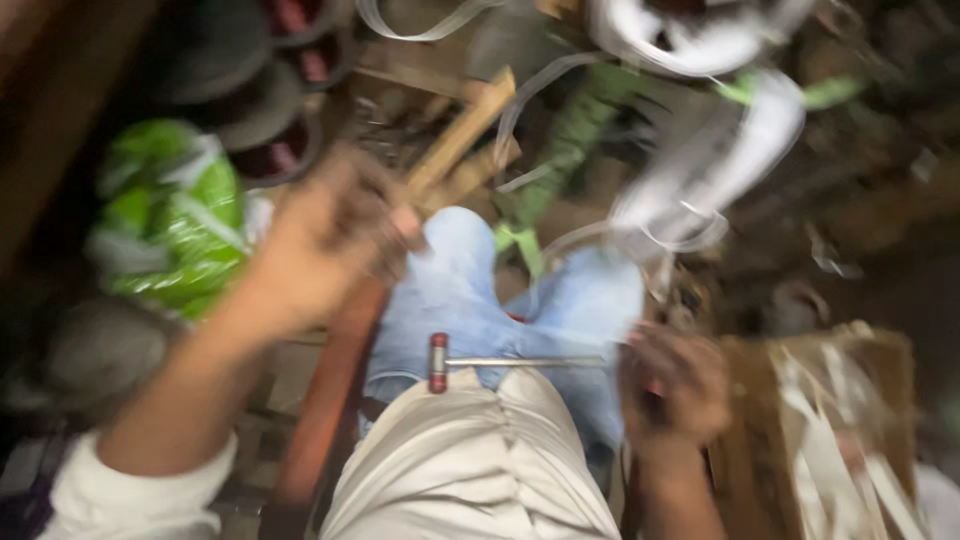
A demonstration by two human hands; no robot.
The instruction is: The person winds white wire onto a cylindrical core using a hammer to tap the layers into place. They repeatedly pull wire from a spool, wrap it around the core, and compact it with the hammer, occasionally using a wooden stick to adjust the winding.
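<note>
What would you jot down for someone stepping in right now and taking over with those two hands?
The picture is motion-blurred, so fine detail is uncertain.
Right hand: closed around the handle end of a small hammer, which lies across the lap with its red-tipped head pointing left.
Left hand: raised and blurred, near a wooden stick frame; whether it grips anything cannot be told.
Around: white strips ahead, a green bag on the left, a brown box of strips on the right.
Done or left: the picture does not settle either; no finished piece can be made out.
</note>
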